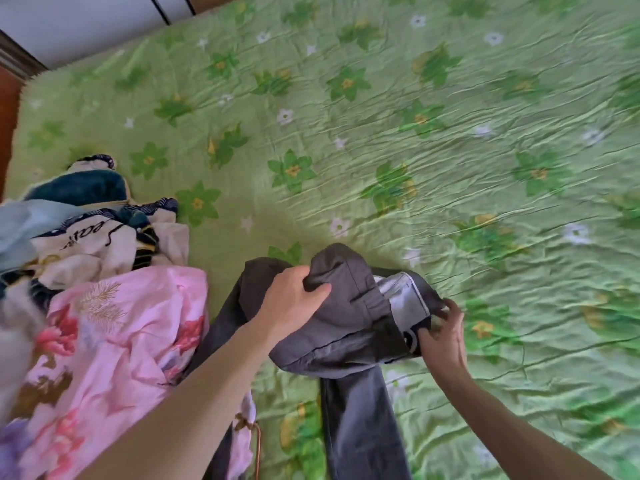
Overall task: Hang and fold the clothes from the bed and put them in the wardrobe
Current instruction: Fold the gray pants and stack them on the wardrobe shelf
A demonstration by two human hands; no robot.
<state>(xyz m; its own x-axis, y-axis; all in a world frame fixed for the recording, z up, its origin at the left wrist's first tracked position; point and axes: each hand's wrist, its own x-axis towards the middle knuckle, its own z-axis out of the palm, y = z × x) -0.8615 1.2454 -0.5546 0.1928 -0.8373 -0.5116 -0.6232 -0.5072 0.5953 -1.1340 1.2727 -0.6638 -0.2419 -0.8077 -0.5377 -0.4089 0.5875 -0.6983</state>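
1. The left forearm runs up from the bottom left of the view and crosses over the pink floral garment (pixel 114 344); its left hand (pixel 294 299) sits palm down on the dark grey trousers (pixel 349 327), wrist slightly bent.
2. The right forearm comes in from the bottom right corner, angled up and to the left, and ends in the right hand (pixel 445 336) at the right edge of the trousers' top.
3. The trousers lie on the bed (pixel 450 133) near its close edge, just right of the clothes pile (pixel 90 233). Their waist end is bunched and lifted towards the far side, with pale lining showing at the opening. One leg runs lengthwise straight towards the viewer; another strip of the dark cloth trails down to the left beside the pink garment.
4. The left hand is curled, with the thumb pressed into a raised fold of the waist fabric and the fingers wrapped over it, so it grips the cloth.
5. The right hand is partly closed, fingertips pinching the edge of the waistband near the pale lining; the rest of the hand is loosely spread.
6. The pile of mixed clothes, cream, dark teal and light blue, lies on the bed's left side, touching the pink garment.
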